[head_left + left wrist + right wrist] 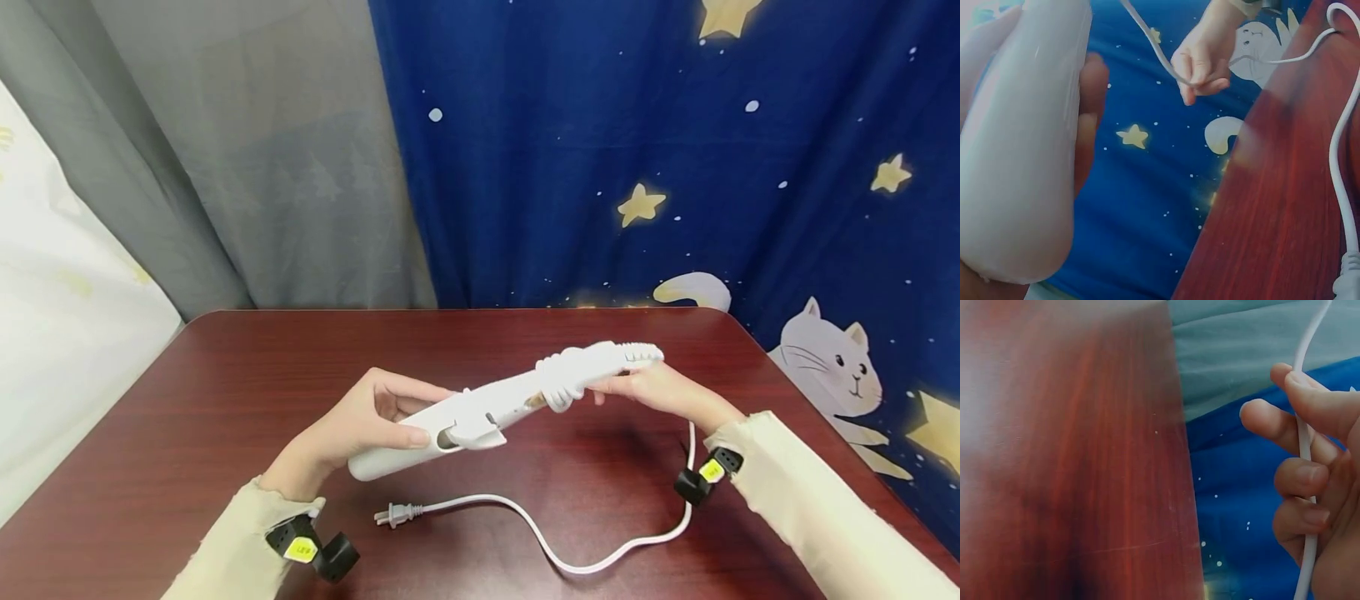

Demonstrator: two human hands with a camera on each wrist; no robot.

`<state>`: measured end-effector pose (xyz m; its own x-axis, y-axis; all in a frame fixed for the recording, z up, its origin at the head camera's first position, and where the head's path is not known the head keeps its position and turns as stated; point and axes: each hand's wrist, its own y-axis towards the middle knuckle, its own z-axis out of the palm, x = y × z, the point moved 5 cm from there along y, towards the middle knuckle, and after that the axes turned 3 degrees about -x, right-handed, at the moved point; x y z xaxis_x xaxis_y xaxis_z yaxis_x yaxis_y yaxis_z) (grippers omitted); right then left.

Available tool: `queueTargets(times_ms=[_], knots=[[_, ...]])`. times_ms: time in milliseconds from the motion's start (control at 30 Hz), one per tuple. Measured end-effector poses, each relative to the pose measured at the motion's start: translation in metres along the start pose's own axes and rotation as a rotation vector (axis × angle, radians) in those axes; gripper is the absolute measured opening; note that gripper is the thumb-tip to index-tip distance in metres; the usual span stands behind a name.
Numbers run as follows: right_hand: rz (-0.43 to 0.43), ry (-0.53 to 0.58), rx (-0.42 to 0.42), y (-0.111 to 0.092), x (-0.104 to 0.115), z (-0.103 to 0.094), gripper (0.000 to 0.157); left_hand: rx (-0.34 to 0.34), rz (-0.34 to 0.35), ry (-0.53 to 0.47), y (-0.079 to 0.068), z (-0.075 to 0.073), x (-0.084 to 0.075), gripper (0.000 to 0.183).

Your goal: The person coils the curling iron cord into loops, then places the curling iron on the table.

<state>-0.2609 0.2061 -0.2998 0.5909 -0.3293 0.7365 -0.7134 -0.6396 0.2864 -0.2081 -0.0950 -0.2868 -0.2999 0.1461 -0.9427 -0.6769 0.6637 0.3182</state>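
Observation:
A white hair iron (442, 417) is held tilted above the table, its right end higher. My left hand (367, 421) grips its rounded left end, thumb in front and fingers behind; the left wrist view shows the smooth white body (1025, 144) up close. Several turns of white cord (558, 379) wrap the right part of the iron. My right hand (660, 387) is beside the ribbed cord end, with the cord (1304, 444) running between its thumb and curled fingers. From there the cord drops to the table and ends in a two-prong plug (399, 514).
A dark red wooden table (285, 367) lies beneath both hands. Behind it hang a grey curtain (262, 150) and a blue curtain (525, 167) with stars and a cat print. The loose cord curves across the table's near part.

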Motion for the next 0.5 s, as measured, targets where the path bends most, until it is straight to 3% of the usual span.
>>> queueTargets(times_ms=[133, 300, 500], knots=[[-0.039, 0.059, 0.076, 0.017, 0.004, -0.001, 0.024, 0.099, -0.024, -0.025, -0.001, 0.005, 0.002, 0.038], [0.102, 0.012, 0.094, 0.032, 0.006, -0.002, 0.025, 0.202, -0.059, -0.036, -0.004, 0.009, 0.005, 0.038], [0.098, -0.036, 0.086, 0.040, 0.014, -0.003, 0.024, 0.269, -0.103, -0.045, -0.005, 0.014, 0.007, 0.039]])
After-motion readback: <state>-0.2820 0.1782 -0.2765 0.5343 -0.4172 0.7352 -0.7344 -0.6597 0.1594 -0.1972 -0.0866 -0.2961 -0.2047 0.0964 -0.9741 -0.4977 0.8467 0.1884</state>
